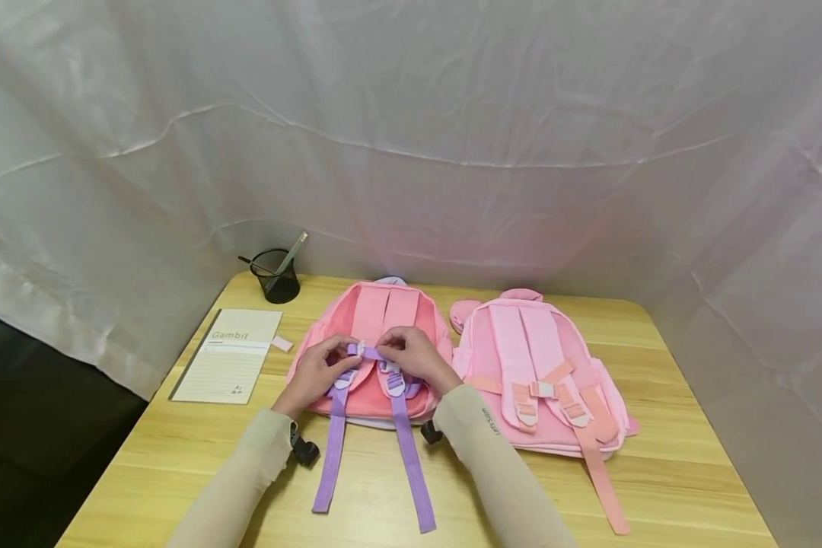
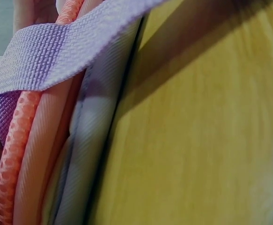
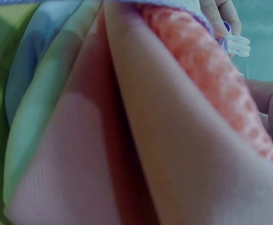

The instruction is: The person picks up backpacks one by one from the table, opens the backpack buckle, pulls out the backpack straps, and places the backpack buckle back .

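A coral-pink backpack [image 1: 425, 312] lies with its back panel and shoulder straps facing up. Across those straps runs a short purple chest strap [image 1: 371, 353] with a white clip [image 1: 360, 348] at its left end. My left hand [image 1: 317, 374] pinches the strap at this clip. At its other end, my right hand [image 1: 416, 356] holds the strap between thumb and fingers. Two purple webbing tails [image 1: 403, 430] hang toward the table's front. The right wrist view catches the white clip [image 3: 239, 46] beside fingers, past the coral mesh edge [image 3: 211, 79]. Purple webbing [image 2: 38, 56] crosses the bag's edge in the left wrist view.
A lighter pink backpack [image 1: 479, 342] with peach webbing lies close on the right. To the left are a notebook [image 1: 229, 365], a small pale eraser-like block [image 1: 282, 344] and a black mesh pen cup [image 1: 279, 285]. Pale curtains [image 1: 411, 137] surround the wooden table [image 1: 671, 457].
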`<state>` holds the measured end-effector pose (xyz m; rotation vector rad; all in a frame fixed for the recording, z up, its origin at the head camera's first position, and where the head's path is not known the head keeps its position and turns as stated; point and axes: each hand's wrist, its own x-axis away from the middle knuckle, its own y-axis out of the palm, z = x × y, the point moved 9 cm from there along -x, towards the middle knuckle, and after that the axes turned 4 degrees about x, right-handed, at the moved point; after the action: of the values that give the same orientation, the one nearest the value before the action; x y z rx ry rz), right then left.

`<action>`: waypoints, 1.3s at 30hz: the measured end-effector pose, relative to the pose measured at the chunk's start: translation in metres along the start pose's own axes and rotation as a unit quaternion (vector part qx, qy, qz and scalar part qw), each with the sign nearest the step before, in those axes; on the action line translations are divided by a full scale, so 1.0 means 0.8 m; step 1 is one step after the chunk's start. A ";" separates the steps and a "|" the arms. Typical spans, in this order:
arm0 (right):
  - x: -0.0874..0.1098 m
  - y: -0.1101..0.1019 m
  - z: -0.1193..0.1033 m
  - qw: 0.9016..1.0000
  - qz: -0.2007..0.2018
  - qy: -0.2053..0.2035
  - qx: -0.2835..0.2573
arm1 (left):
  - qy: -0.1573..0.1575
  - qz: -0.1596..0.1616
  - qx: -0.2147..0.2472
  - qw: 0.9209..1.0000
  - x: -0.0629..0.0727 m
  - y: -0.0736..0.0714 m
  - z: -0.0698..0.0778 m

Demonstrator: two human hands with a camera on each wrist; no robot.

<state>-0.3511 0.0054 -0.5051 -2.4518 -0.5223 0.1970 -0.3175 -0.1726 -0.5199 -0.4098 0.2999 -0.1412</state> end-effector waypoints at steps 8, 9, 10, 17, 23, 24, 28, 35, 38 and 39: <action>-0.002 0.006 -0.014 0.999 0.007 -0.035 -0.007 | 0.012 0.002 0.001 1.000 0.001 0.000 0.002; -0.002 0.008 -0.016 0.999 0.007 -0.037 -0.009 | 0.012 0.002 0.001 1.000 0.001 0.000 0.001; -0.002 0.009 -0.015 0.999 0.008 -0.035 -0.010 | 0.012 0.002 0.000 1.000 0.001 0.000 0.001; 0.000 0.007 -0.009 0.999 0.018 -0.024 -0.023 | 0.002 -0.002 0.001 1.000 0.002 0.001 -0.001; 0.003 0.003 -0.004 0.999 0.010 -0.013 -0.042 | 0.002 -0.002 0.008 1.000 0.000 0.000 -0.002; 0.003 0.002 -0.004 0.999 0.009 -0.013 -0.042 | 0.003 -0.002 0.008 1.000 0.000 0.000 -0.002; 0.002 0.002 -0.006 0.999 0.006 -0.017 -0.037 | 0.007 -0.004 0.007 1.000 -0.001 0.000 -0.001; -0.002 0.007 -0.013 0.999 0.010 -0.029 -0.028 | 0.006 -0.006 0.001 1.000 -0.001 0.000 0.001; -0.004 0.012 -0.016 0.999 0.005 -0.032 -0.030 | -0.003 -0.006 0.001 1.000 0.000 0.000 -0.001; -0.004 0.013 -0.018 0.999 0.003 -0.033 -0.033 | -0.004 -0.005 0.000 1.000 0.000 -0.001 -0.001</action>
<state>-0.3474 -0.0112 -0.4998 -2.5183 -0.5575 0.2668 -0.3177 -0.1737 -0.5201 -0.4113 0.2893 -0.1485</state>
